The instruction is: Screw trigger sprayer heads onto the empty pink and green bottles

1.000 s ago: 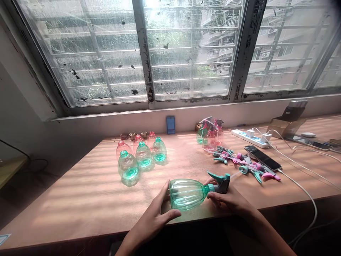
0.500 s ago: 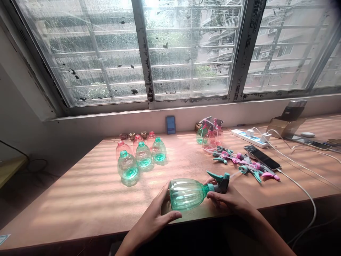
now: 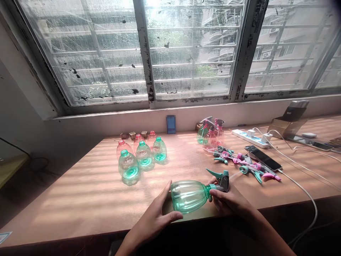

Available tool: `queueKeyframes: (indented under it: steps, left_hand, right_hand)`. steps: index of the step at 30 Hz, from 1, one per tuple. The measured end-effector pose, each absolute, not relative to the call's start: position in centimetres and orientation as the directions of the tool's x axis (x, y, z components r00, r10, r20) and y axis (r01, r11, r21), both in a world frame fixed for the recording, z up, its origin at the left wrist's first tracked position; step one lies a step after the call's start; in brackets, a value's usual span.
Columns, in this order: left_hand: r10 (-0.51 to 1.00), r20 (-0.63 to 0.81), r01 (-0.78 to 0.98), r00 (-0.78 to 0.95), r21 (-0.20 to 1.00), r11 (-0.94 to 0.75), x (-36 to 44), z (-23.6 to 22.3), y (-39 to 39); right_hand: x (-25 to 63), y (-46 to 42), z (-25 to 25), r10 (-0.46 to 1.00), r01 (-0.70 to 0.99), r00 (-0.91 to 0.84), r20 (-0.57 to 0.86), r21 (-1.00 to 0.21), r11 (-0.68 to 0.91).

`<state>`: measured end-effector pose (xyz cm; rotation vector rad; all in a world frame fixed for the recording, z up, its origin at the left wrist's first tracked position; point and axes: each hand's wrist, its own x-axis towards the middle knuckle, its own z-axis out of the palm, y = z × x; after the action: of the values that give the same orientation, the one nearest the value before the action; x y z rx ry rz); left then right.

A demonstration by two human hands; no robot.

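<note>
A clear green spray bottle point(image 3: 189, 196) lies on its side between my hands at the table's front edge, its base to the left. My left hand point(image 3: 160, 209) cups the base, thumb below and fingers behind it. At the neck, my right hand point(image 3: 226, 197) grips the collar of the grey and green spray head point(image 3: 222, 180), which sits on the bottle's mouth. Some right fingers are hidden behind the collar. Left of the hands stand green bottles without heads point(image 3: 129, 167) and pink ones point(image 3: 122, 146) behind them.
Loose pink and green spray heads point(image 3: 246, 164) lie in a pile to the right, beside a phone point(image 3: 262, 157) on a white cable. Several spray bottles with heads point(image 3: 210, 137) stand at the back. A power strip point(image 3: 250, 138) lies behind the phone.
The spray head has turned slightly on the neck, and my right fingers have shifted around the collar. The bottle sits a touch lower and further right. My left hand keeps its hold.
</note>
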<state>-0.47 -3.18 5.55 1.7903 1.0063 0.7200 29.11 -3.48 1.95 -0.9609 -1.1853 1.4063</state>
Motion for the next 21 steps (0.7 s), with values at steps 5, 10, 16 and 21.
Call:
queueKeyframes:
  steps: [5,10,16,21]
  left_hand:
    - [0.853,0.059,0.283,0.519,0.930,-0.236,-0.31,5.92,-3.35]
    - [0.843,0.085,0.221,0.531,0.947,-0.235,-0.17,5.90,-3.30]
    - [0.852,0.066,0.216,0.519,0.954,-0.206,-0.25,5.52,-2.79]
    - [0.810,0.130,0.094,0.572,0.970,-0.223,-0.06,5.19,-2.83]
  right_hand:
    - [29.21,-3.35,1.79,0.984,-0.198,-0.169,0.061,-0.980,0.027]
    - [29.50,-3.24,1.58,0.984,-0.180,-0.163,0.072,-0.983,0.042]
    - [29.75,-3.36,1.34,0.985,-0.141,-0.167,0.052,-0.990,0.028]
    - [29.67,-3.23,1.47,0.985,-0.138,-0.165,0.052,-0.990,0.029]
